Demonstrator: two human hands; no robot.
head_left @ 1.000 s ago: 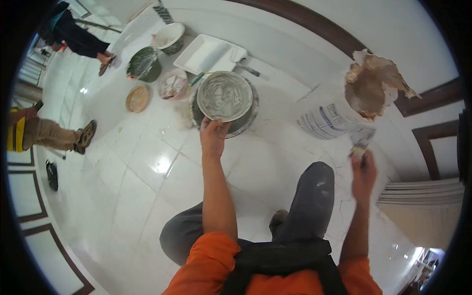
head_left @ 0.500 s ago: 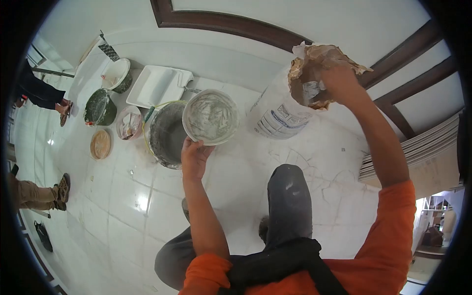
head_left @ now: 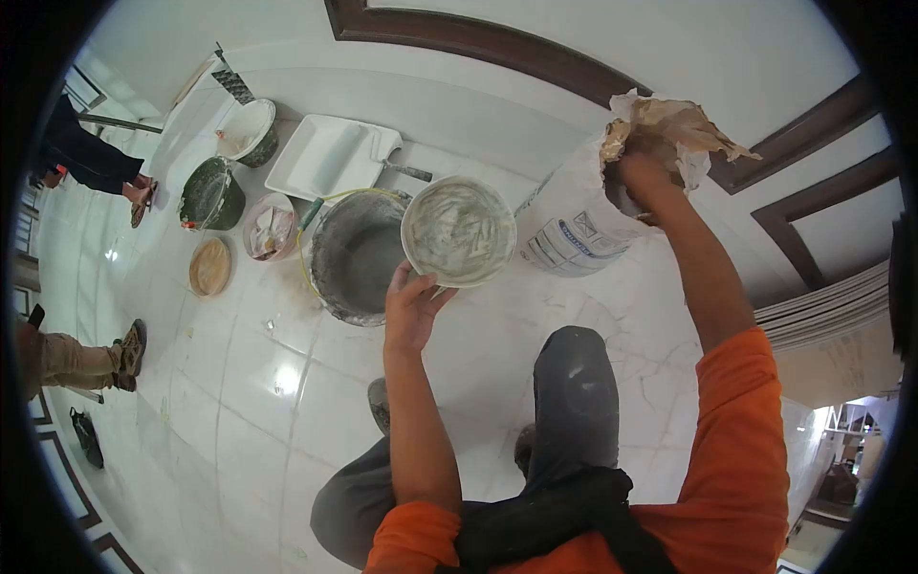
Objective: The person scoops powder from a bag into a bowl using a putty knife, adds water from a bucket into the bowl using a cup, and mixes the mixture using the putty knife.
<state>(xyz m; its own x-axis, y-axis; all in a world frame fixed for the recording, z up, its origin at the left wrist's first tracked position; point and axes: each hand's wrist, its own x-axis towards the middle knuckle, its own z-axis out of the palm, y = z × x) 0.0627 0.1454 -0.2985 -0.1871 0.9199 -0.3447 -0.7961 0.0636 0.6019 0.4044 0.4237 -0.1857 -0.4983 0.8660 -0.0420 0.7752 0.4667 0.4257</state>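
My left hand (head_left: 413, 304) grips the near rim of a shallow round bowl (head_left: 459, 234), its inside smeared with whitish-grey residue. The bowl is held beside the black bucket (head_left: 325, 244), which has grey matter in it and a yellow handle. My right hand (head_left: 646, 177) reaches into the torn brown paper mouth of a white printed sack (head_left: 574, 234). Its fingers are hidden inside, so I cannot see what they hold.
Near the wall lie a white paint tray (head_left: 292, 182) with a roller (head_left: 406, 170), a green bucket (head_left: 212, 196), a white-lined bucket (head_left: 251, 134), a small tub (head_left: 271, 230) and a round tan lid (head_left: 209, 267). Stacked boards (head_left: 832, 306) stand at right. Two people's legs show at left.
My right hand has gone deeper into the sack and its torn mouth has shifted. My left hand still holds the bowl, now nearer the sack. The whole view has shifted slightly.
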